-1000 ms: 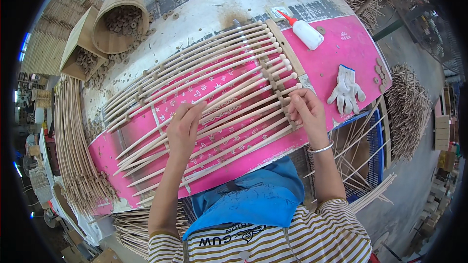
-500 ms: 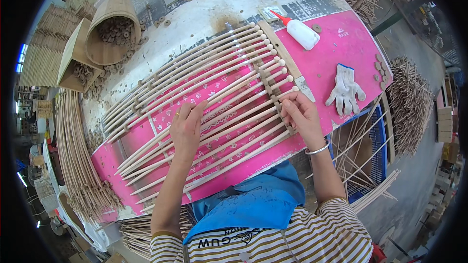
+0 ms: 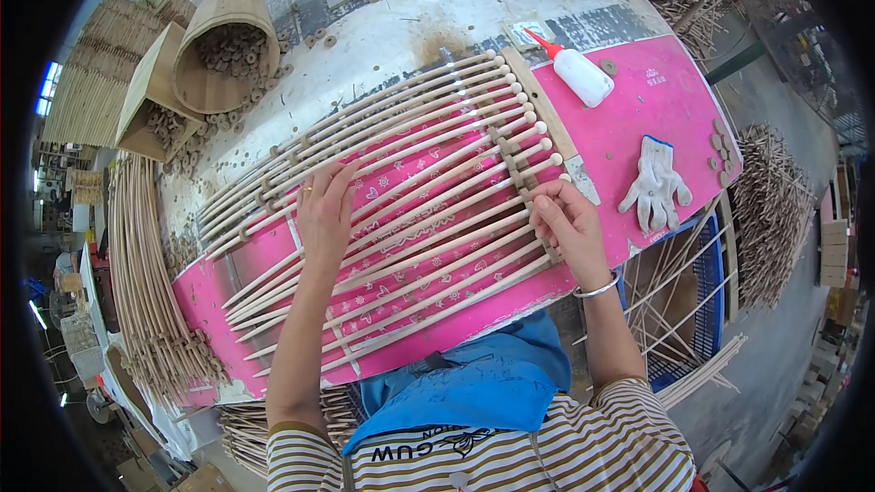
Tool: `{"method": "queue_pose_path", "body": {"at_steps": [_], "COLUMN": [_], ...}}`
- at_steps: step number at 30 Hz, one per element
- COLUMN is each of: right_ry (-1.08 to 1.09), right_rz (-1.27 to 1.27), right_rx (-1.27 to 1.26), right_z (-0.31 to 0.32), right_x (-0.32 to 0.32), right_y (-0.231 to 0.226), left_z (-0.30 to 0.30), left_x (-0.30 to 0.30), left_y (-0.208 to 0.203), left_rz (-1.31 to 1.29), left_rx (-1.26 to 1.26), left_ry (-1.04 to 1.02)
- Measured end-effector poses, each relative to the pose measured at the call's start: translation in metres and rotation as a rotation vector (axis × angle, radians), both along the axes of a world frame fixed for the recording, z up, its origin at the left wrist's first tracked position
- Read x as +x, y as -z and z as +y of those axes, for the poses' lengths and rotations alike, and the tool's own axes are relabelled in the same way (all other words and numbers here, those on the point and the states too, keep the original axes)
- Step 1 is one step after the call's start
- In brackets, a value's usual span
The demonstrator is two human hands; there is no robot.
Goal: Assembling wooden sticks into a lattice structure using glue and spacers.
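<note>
A row of long pale wooden sticks (image 3: 401, 173) lies fanned across a pink mat (image 3: 638, 109) on the workbench. My left hand (image 3: 324, 214) rests flat on the middle sticks, fingers spread, a ring on one finger. My right hand (image 3: 565, 223) pinches the right ends of the sticks, where small round wooden beads (image 3: 515, 159) sit between them. A flat wooden slat (image 3: 542, 118) lies along the stick ends beside that hand. A bracelet circles my right wrist.
A white glue bottle with a red tip (image 3: 579, 73) and a white work glove (image 3: 654, 187) lie on the mat at right. Wooden tubs of beads (image 3: 223, 59) stand at back left. Stick bundles (image 3: 146, 282) line the left side; a blue crate (image 3: 693, 310) sits lower right.
My right hand has shifted slightly down along the stick ends. My left hand stays pressed on the sticks. The view has tilted a little.
</note>
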State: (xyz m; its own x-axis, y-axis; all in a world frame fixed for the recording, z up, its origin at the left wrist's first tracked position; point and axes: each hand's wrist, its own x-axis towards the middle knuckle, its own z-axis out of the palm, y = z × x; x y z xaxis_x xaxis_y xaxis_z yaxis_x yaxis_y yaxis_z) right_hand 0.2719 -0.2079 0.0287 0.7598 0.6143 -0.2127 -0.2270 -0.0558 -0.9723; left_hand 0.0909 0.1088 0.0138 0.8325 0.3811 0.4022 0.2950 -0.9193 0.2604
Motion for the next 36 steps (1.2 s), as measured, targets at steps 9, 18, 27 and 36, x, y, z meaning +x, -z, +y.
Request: {"method": "queue_pose_path", "body": {"at_steps": [9, 18, 27, 36], "right_ry": [-0.033, -0.183, -0.246, -0.002], "right_rz": [-0.047, -0.040, 0.481, 0.217], "right_rx": [0.012, 0.032, 0.377, 0.324], "right_z": [0.005, 0.031, 0.115, 0.083], "right_x": [-0.005, -0.028, -0.061, -0.025], "right_y": [0.001, -0.006, -0.002, -0.023], "left_z": [0.016, 0.015, -0.048, -0.035], "left_x": [0.006, -0.009, -0.065, -0.154], "left_y": [0.010, -0.014, -0.065, -0.116], "left_rz": [0.068, 0.048, 0.052, 0.096], "left_rx": [0.190, 0.255, 0.213, 0.155], "left_ry": [0.056, 0.127, 0.093, -0.179]}}
